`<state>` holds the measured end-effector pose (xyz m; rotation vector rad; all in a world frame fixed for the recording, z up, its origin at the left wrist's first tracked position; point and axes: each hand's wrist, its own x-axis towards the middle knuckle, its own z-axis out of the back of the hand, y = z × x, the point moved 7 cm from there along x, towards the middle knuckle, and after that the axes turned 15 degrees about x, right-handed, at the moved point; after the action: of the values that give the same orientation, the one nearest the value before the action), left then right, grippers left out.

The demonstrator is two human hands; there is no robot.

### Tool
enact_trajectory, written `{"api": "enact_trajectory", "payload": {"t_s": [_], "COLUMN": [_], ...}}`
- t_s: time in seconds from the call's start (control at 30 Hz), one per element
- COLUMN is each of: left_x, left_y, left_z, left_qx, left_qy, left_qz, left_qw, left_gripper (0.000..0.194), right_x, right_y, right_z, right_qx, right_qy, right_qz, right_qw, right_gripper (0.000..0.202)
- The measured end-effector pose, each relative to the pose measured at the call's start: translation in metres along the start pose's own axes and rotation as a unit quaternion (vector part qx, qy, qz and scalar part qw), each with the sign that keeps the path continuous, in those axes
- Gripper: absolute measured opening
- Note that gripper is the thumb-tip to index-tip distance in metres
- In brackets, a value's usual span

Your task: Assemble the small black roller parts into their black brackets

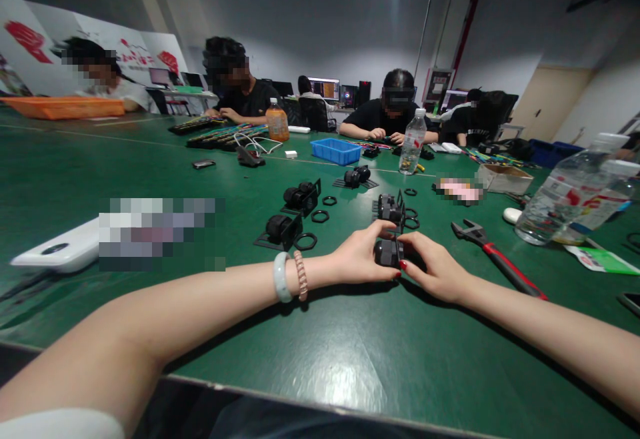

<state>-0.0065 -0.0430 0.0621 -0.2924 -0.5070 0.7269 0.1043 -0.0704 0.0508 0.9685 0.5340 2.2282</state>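
Both my hands grip one black plastic fitting [387, 252] with a flat plate, just above or on the green table [320, 339]. My left hand [364, 252] wraps its thumb and fingers around the rounded side. Fingertips of my right hand [431, 267] pinch the plate side; the contact is partly hidden. Just beyond stands a similar black fitting [389, 207] with black hex nuts [412, 219] beside it. To the left sit more such fittings [284, 229], each near a loose ring nut [305, 241]. A further fitting [357, 176] lies farther back.
An adjustable wrench [500, 259] with red-black handle lies right of my hands. Large water bottles [565, 189] stand at the right. A white device [65, 245] lies left. Farther back are a blue tray [336, 152], an orange-drink bottle [277, 122] and co-workers across the table.
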Motion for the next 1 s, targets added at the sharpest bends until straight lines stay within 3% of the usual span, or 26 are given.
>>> {"api": "enact_trajectory", "payload": {"t_s": [1.0], "left_x": [0.0007], "left_y": [0.0003], "left_z": [-0.0009], "left_qx": [0.010], "left_qy": [0.009], "left_qz": [-0.008], "left_qw": [1.000], "left_gripper": [0.067], "right_x": [0.0008], "right_y": [-0.0033], "right_z": [-0.0013], "right_qx": [-0.006], "right_qy": [0.002], "right_qz": [-0.012], "right_qw": [1.000], "right_gripper": [0.026]}}
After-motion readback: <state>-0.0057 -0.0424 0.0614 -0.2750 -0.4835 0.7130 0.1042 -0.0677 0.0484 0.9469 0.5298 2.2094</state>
